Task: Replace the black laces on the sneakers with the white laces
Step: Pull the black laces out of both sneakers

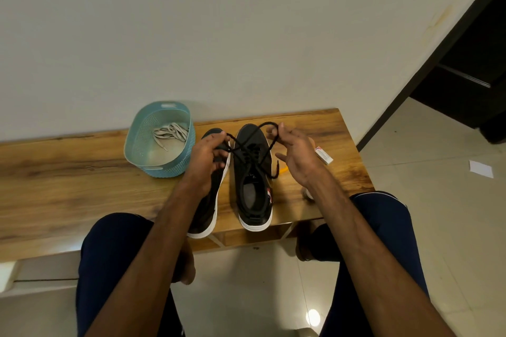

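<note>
Near the right end of the wooden bench [82, 172], two black sneakers [253, 186] sit side by side while the left hand [208, 157] and right hand [294, 154] each pinch the black lace [269, 124], with white laces [171, 133] in the blue basket [137, 131] just left.

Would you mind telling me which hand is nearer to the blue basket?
Left. The left hand is just right of the blue basket; the right hand is farther right, beyond the sneaker.
</note>
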{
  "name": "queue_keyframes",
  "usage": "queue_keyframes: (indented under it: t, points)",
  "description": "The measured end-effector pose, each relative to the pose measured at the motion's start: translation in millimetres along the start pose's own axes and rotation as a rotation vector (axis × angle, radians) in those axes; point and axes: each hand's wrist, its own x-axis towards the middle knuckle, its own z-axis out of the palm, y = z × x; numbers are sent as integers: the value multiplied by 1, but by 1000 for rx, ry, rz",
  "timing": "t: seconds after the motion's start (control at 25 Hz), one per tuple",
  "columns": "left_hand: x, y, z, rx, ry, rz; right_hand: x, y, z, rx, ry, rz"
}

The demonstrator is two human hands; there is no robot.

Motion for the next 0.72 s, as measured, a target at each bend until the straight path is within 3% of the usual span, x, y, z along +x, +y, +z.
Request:
queue_keyframes:
  t: [0.16,0.36,0.4,0.48,0.56,0.64,0.72]
  points:
    - [-7,24,-19,-225,-9,8,0,-5,-9,116,-21,-65]
    - [-13,46,-68,-453,246,115,4,-4,-17,180,71,-89]
    - [-13,44,-73,-369,317,121,5,-3,-18,192,104,-82]
    - [-11,33,-75,24,419,147,8,3,-18,49,202,-62]
    - [-8,18,-69,544,360,226,10,15,-15,-324,248,-78]
    - [-10,3,-55,1026,263,282,11,30,-11,-695,180,-108]
    - [-15,-6,-37,1300,167,335,13,41,-10,-946,112,-139]
